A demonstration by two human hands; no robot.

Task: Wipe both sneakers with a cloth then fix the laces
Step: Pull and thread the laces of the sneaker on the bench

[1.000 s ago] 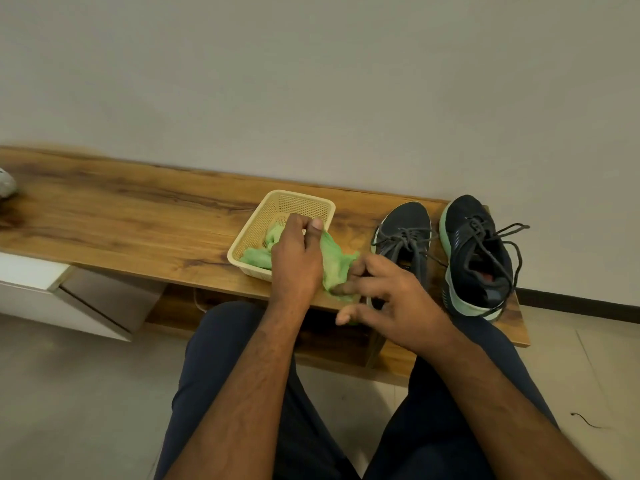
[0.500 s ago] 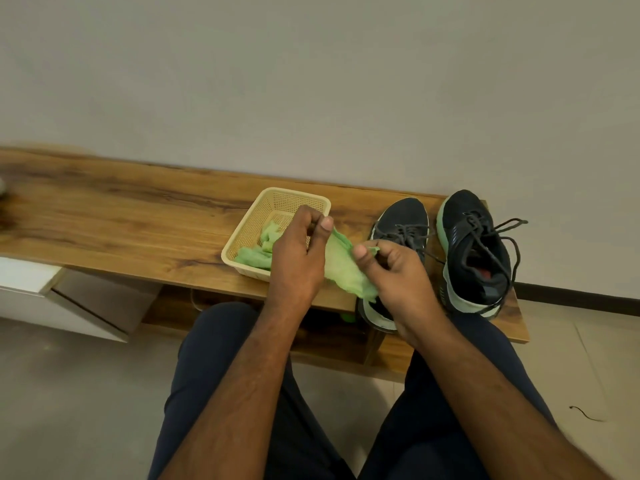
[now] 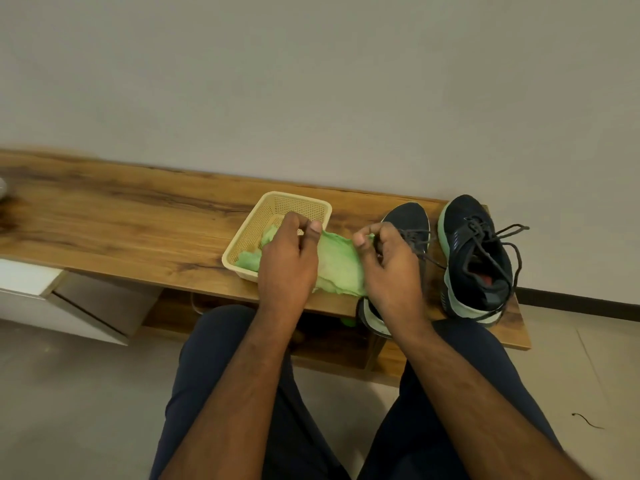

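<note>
— Two hands on one green cloth (image 3: pixel 337 261)?
— Yes. The left hand (image 3: pixel 289 263) pinches its end just beside the cream basket (image 3: pixel 277 202), and the right hand (image 3: pixel 391 268) pinches the far end, the cloth stretched between them, part still lying in the basket.
— And the sneakers?
— The near sneaker (image 3: pixel 408 218) sits right of the basket, behind the right hand; the other sneaker (image 3: pixel 474 254) stands farther right, laces (image 3: pixel 498 233) loose.

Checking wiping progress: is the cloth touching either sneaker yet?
Cannot tell; both hands stretch the cloth above the bench, and the right hand hides its far end.
</note>
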